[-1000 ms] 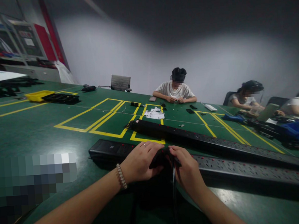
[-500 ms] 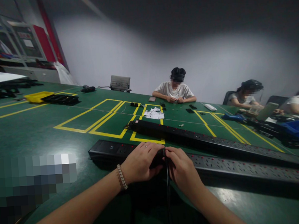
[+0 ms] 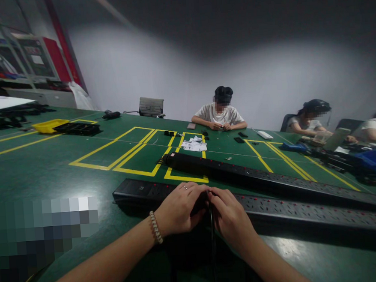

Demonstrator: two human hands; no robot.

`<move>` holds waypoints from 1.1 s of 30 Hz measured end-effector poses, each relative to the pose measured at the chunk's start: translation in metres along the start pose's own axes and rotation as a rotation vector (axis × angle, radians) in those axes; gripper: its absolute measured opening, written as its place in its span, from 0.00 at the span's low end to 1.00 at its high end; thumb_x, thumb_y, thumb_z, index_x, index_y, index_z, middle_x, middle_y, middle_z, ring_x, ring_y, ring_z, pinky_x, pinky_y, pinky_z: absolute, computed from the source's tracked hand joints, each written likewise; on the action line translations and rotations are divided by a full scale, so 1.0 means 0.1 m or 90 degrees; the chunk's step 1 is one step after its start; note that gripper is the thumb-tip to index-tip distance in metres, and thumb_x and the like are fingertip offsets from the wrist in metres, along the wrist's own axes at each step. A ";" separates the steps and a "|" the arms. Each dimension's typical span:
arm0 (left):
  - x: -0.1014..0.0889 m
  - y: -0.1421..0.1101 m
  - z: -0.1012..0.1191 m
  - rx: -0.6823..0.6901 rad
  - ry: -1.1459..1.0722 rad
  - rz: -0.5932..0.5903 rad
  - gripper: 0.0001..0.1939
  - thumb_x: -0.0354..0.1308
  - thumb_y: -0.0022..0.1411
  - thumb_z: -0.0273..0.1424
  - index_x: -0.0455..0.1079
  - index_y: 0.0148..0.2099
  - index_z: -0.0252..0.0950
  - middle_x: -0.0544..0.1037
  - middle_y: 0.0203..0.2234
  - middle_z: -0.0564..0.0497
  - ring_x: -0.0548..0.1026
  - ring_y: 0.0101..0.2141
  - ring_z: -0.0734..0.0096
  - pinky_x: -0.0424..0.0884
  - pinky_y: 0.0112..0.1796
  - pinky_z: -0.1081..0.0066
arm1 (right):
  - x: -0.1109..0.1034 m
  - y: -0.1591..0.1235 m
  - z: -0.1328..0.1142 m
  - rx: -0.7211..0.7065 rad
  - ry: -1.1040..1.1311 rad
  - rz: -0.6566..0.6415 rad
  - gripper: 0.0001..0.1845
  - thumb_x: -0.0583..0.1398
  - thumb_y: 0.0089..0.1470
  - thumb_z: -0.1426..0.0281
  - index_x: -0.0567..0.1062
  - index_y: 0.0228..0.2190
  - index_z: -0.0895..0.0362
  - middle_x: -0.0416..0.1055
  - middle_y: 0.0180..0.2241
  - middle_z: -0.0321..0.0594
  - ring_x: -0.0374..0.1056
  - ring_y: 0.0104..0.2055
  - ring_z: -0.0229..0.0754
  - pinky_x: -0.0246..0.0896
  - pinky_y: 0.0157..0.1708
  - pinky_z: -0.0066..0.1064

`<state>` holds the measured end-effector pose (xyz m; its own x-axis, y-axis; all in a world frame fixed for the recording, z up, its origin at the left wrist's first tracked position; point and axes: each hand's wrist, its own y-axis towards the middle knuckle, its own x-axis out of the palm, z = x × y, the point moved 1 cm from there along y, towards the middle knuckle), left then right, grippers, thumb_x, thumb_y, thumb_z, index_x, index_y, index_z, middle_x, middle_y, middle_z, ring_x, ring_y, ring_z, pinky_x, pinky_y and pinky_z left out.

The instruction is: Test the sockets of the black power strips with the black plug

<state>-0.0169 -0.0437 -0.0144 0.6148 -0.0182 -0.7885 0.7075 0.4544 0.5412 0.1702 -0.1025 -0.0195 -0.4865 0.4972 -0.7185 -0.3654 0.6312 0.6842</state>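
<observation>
My left hand (image 3: 179,207), with a ring and a beaded bracelet, curls its fingers and thumb around something dark that is mostly hidden. Fingertips of both hands meet over the near long black power strip (image 3: 279,207). My right hand (image 3: 229,211) is closed, pinching a thin black cable (image 3: 214,246) that hangs straight down toward me. What the cable's upper end joins is covered by my fingers. Behind my hands lies a second long black power strip (image 3: 215,167), with red switches along its top.
White papers (image 3: 194,144) lie beyond the strips on the green table (image 3: 114,193) with yellow tape lines. A yellow tray (image 3: 50,125) and black tray (image 3: 77,128) sit far left. One person (image 3: 220,113) works opposite, two more at right. A blurred dark object (image 3: 31,255) is near left.
My hands stay together at almost the same spot, with small finger shifts around the cable. The whole view has moved slightly; the power strips lie as before.
</observation>
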 end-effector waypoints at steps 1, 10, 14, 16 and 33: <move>0.00 0.00 0.00 0.000 0.002 -0.002 0.32 0.60 0.58 0.27 0.56 0.64 0.37 0.75 0.53 0.41 0.73 0.53 0.53 0.70 0.54 0.53 | 0.00 0.00 0.00 0.000 -0.001 0.001 0.18 0.55 0.61 0.81 0.73 0.50 0.56 0.74 0.50 0.51 0.72 0.47 0.51 0.74 0.47 0.49; 0.01 0.01 -0.04 -0.028 0.001 -0.002 0.33 0.61 0.59 0.29 0.56 0.64 0.35 0.74 0.54 0.41 0.73 0.53 0.55 0.69 0.56 0.55 | -0.01 -0.02 0.00 -0.002 -0.015 -0.013 0.18 0.55 0.60 0.81 0.74 0.50 0.58 0.74 0.51 0.54 0.72 0.48 0.52 0.75 0.47 0.50; 0.00 0.02 -0.05 -0.037 0.004 -0.023 0.33 0.61 0.58 0.30 0.57 0.64 0.35 0.74 0.54 0.41 0.73 0.53 0.54 0.70 0.55 0.54 | -0.01 -0.03 0.00 -0.004 -0.023 -0.019 0.20 0.55 0.59 0.81 0.73 0.51 0.58 0.73 0.53 0.55 0.72 0.50 0.53 0.75 0.48 0.51; -0.01 0.02 -0.05 -0.037 0.007 -0.028 0.34 0.62 0.56 0.29 0.57 0.64 0.35 0.74 0.54 0.41 0.73 0.53 0.53 0.70 0.55 0.53 | 0.00 -0.04 0.01 -0.006 -0.026 -0.014 0.20 0.55 0.58 0.81 0.73 0.51 0.58 0.73 0.53 0.55 0.72 0.50 0.54 0.74 0.49 0.52; -0.01 0.01 -0.05 -0.052 -0.005 -0.028 0.37 0.64 0.55 0.31 0.55 0.65 0.38 0.76 0.52 0.45 0.74 0.51 0.55 0.69 0.54 0.54 | -0.20 -0.03 0.08 0.084 0.047 0.260 0.17 0.62 0.57 0.77 0.74 0.47 0.52 0.76 0.51 0.47 0.76 0.48 0.49 0.76 0.45 0.42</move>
<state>-0.0181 -0.0385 -0.0148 0.5867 -0.0469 -0.8085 0.7033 0.5244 0.4800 0.1873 -0.1090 -0.0082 -0.6275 0.6806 -0.3783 -0.0293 0.4649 0.8849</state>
